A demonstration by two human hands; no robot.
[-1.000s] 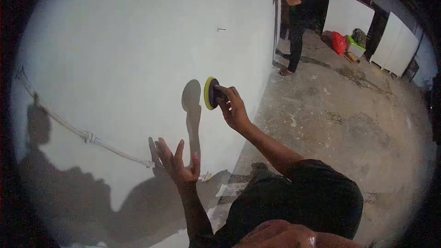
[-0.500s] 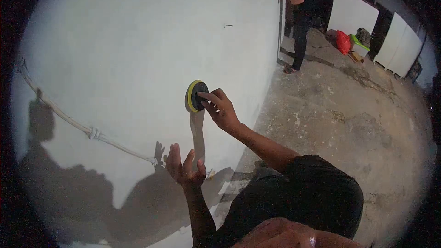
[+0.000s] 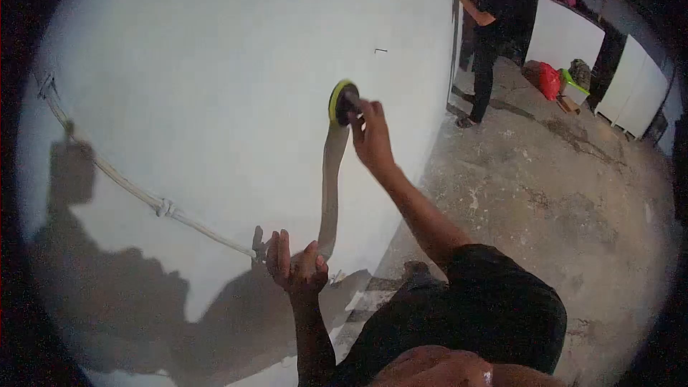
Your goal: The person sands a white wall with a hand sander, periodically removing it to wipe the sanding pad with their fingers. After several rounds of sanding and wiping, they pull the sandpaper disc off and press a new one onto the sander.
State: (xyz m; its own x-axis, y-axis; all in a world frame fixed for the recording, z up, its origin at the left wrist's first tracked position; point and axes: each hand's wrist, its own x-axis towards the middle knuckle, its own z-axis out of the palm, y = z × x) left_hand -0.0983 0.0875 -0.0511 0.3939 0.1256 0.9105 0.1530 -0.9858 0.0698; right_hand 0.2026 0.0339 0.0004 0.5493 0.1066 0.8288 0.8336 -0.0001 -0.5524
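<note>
My right hand (image 3: 374, 132) has its fingers closed on the black back of a round sanding pad (image 3: 344, 103) with a yellow rim. The pad's face is turned to the white wall (image 3: 236, 100) and appears to be against it; the contact itself is hidden. Lower and to the left, my left hand (image 3: 297, 269) is held up near the wall, fingers apart, with nothing in it. The end of a white cable run (image 3: 204, 228) on the wall lies just left of that hand.
A hook-shaped nail (image 3: 380, 50) sticks out of the wall. Another person (image 3: 487, 43) stands at the wall's far end with a raised arm. Beyond lie a red bag (image 3: 549, 81), a green-rimmed box (image 3: 575, 89) and white panels (image 3: 631, 86) on the concrete floor (image 3: 516, 193).
My right hand has moved the sanding pad upward and a little right along the wall. The left hand stays low, its fingers somewhat more bent. The view has shifted slightly.
</note>
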